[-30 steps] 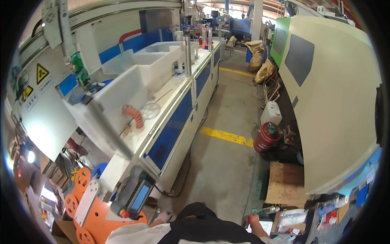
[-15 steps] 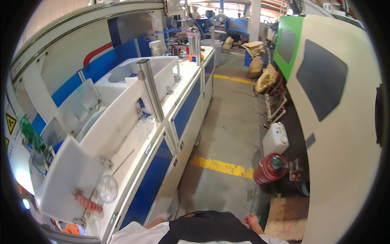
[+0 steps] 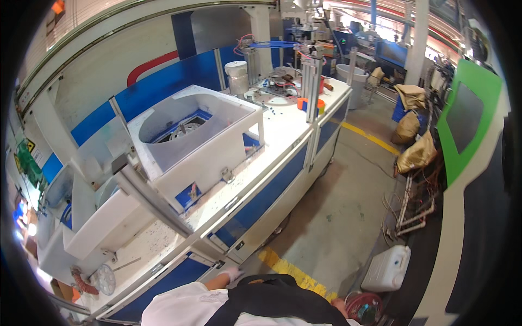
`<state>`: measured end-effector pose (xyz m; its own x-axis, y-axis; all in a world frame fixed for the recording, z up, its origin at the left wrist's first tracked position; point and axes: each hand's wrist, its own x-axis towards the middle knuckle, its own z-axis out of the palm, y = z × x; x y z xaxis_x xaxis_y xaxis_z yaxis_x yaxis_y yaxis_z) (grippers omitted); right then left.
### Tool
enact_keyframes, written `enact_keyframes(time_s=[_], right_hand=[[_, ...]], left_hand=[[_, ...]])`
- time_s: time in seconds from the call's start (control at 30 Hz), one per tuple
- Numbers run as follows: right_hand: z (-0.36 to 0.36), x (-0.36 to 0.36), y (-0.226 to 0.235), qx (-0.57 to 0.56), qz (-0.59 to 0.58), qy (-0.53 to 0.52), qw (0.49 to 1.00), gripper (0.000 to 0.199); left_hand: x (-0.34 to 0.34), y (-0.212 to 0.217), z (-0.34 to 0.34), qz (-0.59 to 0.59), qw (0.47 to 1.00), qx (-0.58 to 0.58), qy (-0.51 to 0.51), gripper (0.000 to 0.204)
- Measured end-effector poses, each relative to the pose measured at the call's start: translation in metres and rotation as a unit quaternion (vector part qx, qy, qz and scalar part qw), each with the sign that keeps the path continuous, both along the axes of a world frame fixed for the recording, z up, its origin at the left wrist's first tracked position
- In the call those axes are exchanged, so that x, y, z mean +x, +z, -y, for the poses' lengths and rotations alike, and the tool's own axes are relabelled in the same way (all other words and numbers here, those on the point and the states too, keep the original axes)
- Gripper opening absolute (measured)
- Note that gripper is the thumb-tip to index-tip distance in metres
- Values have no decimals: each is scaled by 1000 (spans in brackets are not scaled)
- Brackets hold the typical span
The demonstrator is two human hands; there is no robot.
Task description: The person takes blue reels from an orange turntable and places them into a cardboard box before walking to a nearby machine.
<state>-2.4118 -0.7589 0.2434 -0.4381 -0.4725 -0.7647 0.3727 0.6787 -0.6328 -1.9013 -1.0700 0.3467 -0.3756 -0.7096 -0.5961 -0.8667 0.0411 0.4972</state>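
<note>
My left hand [image 3: 234,273], which looks whitish as if gloved, hangs low beside the blue and white side panels of a long workbench [image 3: 261,209]. It is small and blurred, and its fingers do not show clearly. Lower right, my right hand [image 3: 338,305] is partly hidden by my dark apron [image 3: 283,296], close in the picture to a dark red round container [image 3: 363,305]. No held object shows at either hand. On the bench stands a white box-shaped hopper [image 3: 204,171] with a large round opening and a metal part inside.
A metal post [image 3: 149,193] rises at the bench's near edge. Clear discs [image 3: 103,279] and a ribbed red hose [image 3: 84,283] lie lower left. Along the right are a white jerrycan [image 3: 387,269], pipes [image 3: 416,209], tan sacks [image 3: 417,152] and a green-and-cream machine [image 3: 472,119]. Yellow lines [image 3: 293,270] cross the floor.
I have moved forward along the aisle and my view has turned left. The hopper looks nearer, and the jerrycan and red container sit lower in view. Both hands stay low at my sides.
</note>
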Motion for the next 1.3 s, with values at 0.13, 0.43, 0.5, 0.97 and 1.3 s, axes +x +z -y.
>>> enact_keyframes(time_s=[0.13,0.43,0.5,0.97,1.3], right_hand=[[191,-80,104,-32,-76,27,996,9],[454,-115,188,-103,26,36,994,8],[524,-131,208,-187,-69,102,975,12],[849,54,468,-656,-290,598,357,35],[868,53,443,-620,-308,676,253,47]], left_hand=[[28,4,-25,73,988,134,-21,45],[-79,29,129,41,979,123,158,44],[-115,38,178,2,979,86,183,44],[-258,108,207,-9,917,2,398,44],[-419,273,247,6,722,101,684,51]])
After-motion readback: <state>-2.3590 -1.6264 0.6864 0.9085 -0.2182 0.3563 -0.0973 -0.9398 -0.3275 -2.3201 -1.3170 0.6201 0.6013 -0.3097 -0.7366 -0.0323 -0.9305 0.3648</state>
